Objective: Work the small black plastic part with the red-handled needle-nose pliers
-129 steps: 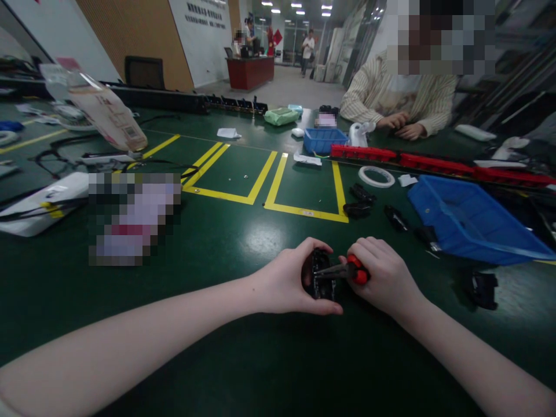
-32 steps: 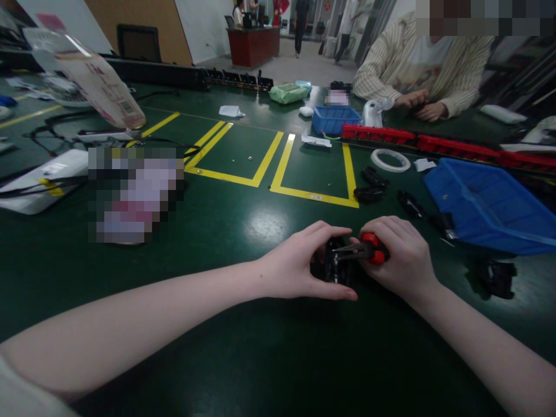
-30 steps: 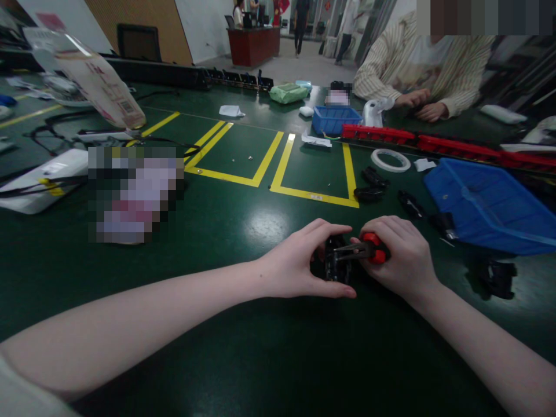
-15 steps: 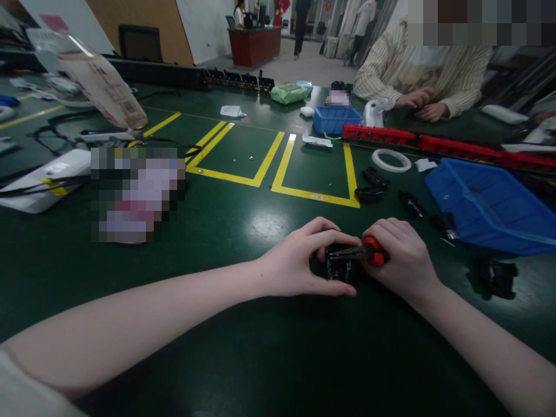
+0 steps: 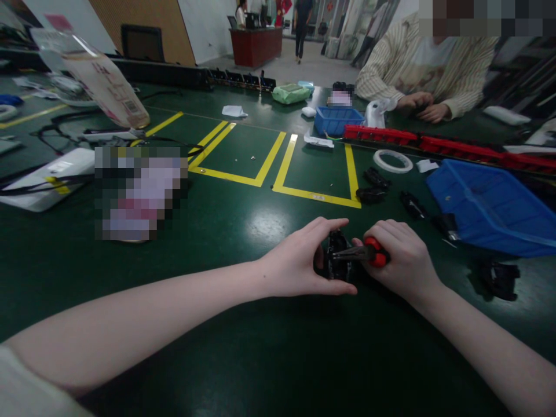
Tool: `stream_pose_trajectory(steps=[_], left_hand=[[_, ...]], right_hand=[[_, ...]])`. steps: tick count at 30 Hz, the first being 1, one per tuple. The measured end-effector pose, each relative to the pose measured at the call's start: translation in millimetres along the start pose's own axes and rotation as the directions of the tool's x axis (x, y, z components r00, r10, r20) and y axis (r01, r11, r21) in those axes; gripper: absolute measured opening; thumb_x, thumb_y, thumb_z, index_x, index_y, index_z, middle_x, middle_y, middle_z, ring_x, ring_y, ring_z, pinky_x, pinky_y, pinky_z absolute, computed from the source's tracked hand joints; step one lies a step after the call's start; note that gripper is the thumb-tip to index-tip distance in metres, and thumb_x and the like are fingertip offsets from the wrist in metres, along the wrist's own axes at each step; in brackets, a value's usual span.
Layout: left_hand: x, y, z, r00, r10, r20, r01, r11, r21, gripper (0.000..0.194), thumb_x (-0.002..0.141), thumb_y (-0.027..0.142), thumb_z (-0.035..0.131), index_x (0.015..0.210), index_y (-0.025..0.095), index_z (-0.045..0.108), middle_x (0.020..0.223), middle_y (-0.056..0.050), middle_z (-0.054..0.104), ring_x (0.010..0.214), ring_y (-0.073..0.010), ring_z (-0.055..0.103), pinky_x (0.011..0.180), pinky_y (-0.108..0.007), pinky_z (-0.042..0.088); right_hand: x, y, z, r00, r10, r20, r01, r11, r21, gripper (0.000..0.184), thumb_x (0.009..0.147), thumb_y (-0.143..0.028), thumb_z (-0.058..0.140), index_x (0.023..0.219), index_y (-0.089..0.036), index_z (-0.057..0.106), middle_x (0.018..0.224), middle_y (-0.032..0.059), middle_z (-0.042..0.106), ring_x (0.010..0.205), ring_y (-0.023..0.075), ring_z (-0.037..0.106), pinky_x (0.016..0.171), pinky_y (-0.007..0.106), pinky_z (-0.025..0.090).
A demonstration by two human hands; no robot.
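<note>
Two things are in hand in the head view: a small black part (image 5: 342, 272), hollow-looking with pale glints along its ridges, and pliers (image 5: 360, 253) with red handles and a dark, narrow nose. Both are over the worktop (image 5: 260, 359), well short of its far edge. The left hand (image 5: 299, 260) reaches in from the worktop's left side, its grip spread in a C, fingers above and thumb below, with the black part held between them. The right hand (image 5: 402, 255) has its grip closed round the red handles, knuckles up, the nose pointing left at the part; whether the tips pinch anything I cannot tell. The left fingers hide some of the part.

Toward the worktop's right side, loose black pieces (image 5: 499, 280) lie near a blue tray (image 5: 499, 202), with a white tape roll (image 5: 393, 169) farther back. Yellow tape lines (image 5: 321, 198) cross the middle. A bottle (image 5: 104, 87) stands toward the far left corner, and a co-worker's hands (image 5: 434, 112) rest toward the far right one.
</note>
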State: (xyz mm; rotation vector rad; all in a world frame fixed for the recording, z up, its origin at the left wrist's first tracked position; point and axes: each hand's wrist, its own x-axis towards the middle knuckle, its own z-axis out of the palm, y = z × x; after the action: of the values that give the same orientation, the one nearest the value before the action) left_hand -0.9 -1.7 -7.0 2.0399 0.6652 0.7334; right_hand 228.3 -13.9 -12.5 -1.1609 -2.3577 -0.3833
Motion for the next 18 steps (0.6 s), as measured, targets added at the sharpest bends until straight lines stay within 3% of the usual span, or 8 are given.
stream_pose_trajectory(steps=[8,18], left_hand=[[0.7,5.7,-3.0,0.999,-0.041,0.015,0.04,0.998,0.042,0.08,0.066,0.05,0.082,0.128,0.012,0.049,0.115,-0.013,0.06,0.098,-0.0258,0.062,0.081,-0.038,0.053],[0.4,6.1,-2.6,0.999,-0.049,-0.005,0.049,0.998,0.039,0.077,0.069,0.048,0.08,0.129,0.014,0.047,0.119,-0.011,0.057,0.076,-0.0149,0.057,0.063,-0.029,0.052]], right_hand=[[-0.6,0.9,-0.3,0.999,-0.036,0.002,0.036,0.999,0.008,0.014,0.082,-0.02,0.057,0.076,-0.022,0.045,0.069,0.0017,0.051,0.063,0.0159,0.046,0.057,0.031,0.037],[-0.8,2.6,0.5,1.0,0.004,0.007,-0.004,1.0,0.027,0.015,0.083,-0.023,0.058,0.075,-0.022,0.045,0.068,0.0015,0.051,0.062,0.0157,0.047,0.056,0.031,0.038]])
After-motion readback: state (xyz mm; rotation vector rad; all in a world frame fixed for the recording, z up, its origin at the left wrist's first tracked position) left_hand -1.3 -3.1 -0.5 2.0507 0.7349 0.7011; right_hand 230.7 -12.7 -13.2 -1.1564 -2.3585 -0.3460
